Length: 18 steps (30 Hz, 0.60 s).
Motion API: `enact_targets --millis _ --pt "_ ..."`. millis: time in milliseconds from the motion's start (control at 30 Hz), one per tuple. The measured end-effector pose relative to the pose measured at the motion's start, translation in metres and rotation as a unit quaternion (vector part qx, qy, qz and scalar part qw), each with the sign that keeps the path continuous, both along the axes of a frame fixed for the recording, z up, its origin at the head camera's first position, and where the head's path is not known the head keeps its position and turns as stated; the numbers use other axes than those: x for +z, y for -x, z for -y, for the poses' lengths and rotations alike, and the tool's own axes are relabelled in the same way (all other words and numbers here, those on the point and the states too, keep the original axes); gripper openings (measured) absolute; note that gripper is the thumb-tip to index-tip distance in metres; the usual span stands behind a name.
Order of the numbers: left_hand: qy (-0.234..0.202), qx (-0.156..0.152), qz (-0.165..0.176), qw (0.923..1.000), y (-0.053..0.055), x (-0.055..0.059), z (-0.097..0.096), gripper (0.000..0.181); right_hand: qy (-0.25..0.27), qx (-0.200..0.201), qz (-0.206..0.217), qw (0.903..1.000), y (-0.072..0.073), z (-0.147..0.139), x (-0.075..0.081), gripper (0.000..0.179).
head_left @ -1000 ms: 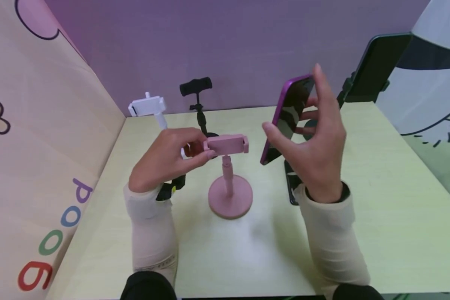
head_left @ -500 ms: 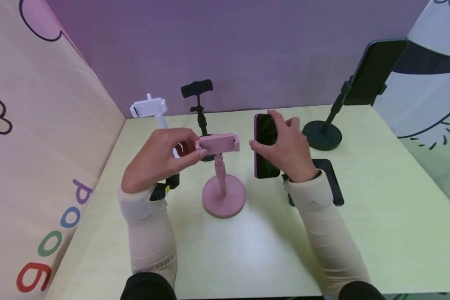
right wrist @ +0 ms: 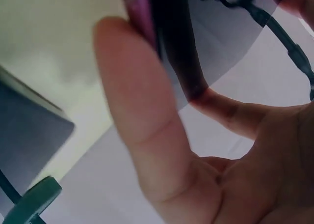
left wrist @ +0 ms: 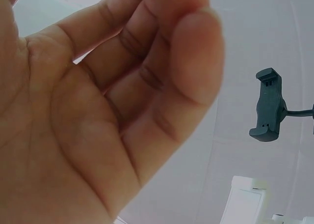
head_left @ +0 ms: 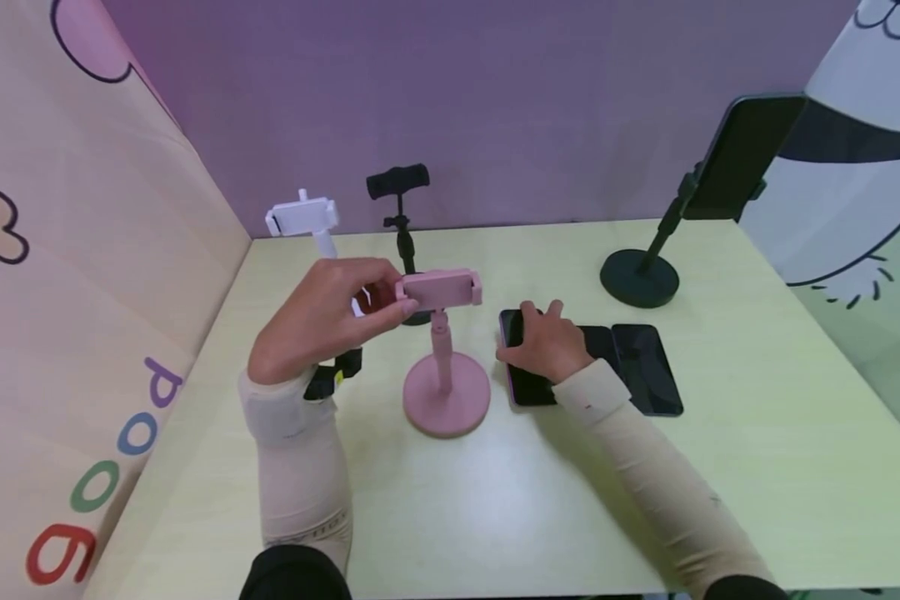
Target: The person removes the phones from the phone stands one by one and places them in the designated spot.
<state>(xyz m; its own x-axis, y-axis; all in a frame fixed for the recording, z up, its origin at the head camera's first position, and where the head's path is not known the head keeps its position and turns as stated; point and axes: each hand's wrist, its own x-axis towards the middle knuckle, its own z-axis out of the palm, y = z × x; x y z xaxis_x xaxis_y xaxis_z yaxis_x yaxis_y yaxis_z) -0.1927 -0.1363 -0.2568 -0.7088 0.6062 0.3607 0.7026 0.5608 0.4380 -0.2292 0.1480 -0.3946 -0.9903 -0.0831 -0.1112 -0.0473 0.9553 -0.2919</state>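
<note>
My left hand (head_left: 322, 321) pinches the left end of the holder on a pink phone stand (head_left: 447, 398) that stands upright on its round base. The holder has no phone in it. In the left wrist view this hand's curled fingers (left wrist: 162, 101) fill the left side. To the right of the stand, my right hand (head_left: 551, 346) grips a purple-edged black phone (head_left: 531, 392) by its sides, thumb on the left edge. That phone lies low at the tabletop, screen up. In the right wrist view the thumb presses against its purple edge (right wrist: 141, 10).
Two dark phones (head_left: 648, 371) lie side by side just right of the held phone. A black stand holding a phone (head_left: 640, 279) is at the back right. A white stand (head_left: 303, 218) and another black stand (head_left: 397, 181) are behind my left hand. A purple backdrop (head_left: 487, 108) closes the rear.
My right hand has lowered the purple-edged phone from upright in the air down to the tabletop beside the other phones. The left hand stays at the pink stand, which shifted slightly left.
</note>
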Motion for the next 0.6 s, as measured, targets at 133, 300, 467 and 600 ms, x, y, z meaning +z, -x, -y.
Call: enact_targets --millis 133,300,467,600 --pt "0.004 0.001 0.0 1.0 0.001 -0.001 -0.001 0.021 -0.036 0.005 0.013 0.9993 -0.001 0.0 -0.01 0.083" --pt "0.003 0.002 0.003 1.0 0.0 0.001 -0.001 0.021 -0.061 0.004 0.024 0.9979 -0.001 0.0 -0.014 0.083" --pt "0.003 0.002 0.007 1.0 -0.001 0.002 -0.001 0.021 -0.078 0.003 0.037 0.9963 -0.001 -0.002 -0.014 0.083" --pt "0.002 0.002 0.006 1.0 -0.001 0.001 -0.001 0.02 -0.09 0.005 0.049 0.9947 -0.002 -0.006 -0.014 0.081"
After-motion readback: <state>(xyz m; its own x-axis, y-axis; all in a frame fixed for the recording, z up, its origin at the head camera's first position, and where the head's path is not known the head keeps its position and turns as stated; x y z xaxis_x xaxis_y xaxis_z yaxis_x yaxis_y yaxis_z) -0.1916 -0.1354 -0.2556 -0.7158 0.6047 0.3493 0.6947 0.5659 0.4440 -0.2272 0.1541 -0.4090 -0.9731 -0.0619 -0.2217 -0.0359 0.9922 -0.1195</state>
